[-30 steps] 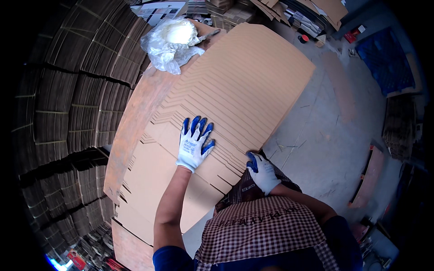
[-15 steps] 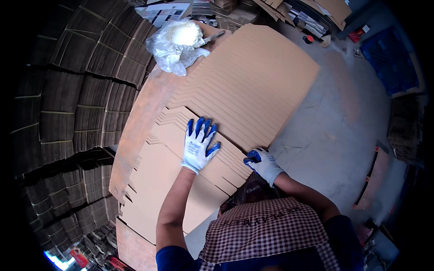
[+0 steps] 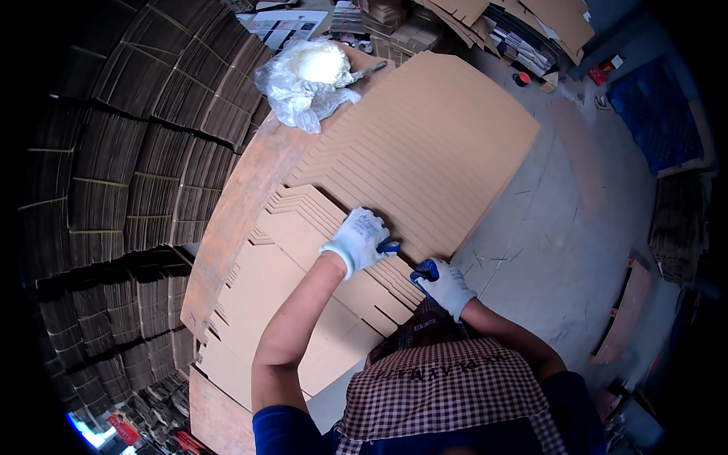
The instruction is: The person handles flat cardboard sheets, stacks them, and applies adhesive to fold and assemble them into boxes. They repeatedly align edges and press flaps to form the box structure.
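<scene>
Flat cardboard sheets with slots and cut edges [image 3: 303, 265] lie overlapped on the near part of the table. Beyond them a larger fan of brown cardboard sheets [image 3: 447, 144] spreads in stepped layers. My left hand [image 3: 362, 239], in a white glove with blue-coated fingers, curls over the far edge of the near sheets, its fingertips hidden behind that edge and its thumb toward the right. My right hand [image 3: 444, 287], gloved alike, is closed at the right corner of the same sheets, thumb and fingers pinching the edge.
A plastic bag with a white substance [image 3: 318, 68] and a stick sits at the table's [image 3: 227, 220] far left. Strapped cardboard bundles [image 3: 114, 182] are stacked high along the left. A blue pallet [image 3: 656, 114] stands far right, and an orange-black round object [image 3: 522, 79] is on the floor.
My left hand has gone from lying spread on the near sheets to curling over their far edge, slightly to the right. My right hand stays at the corner. The view has shifted slightly.
</scene>
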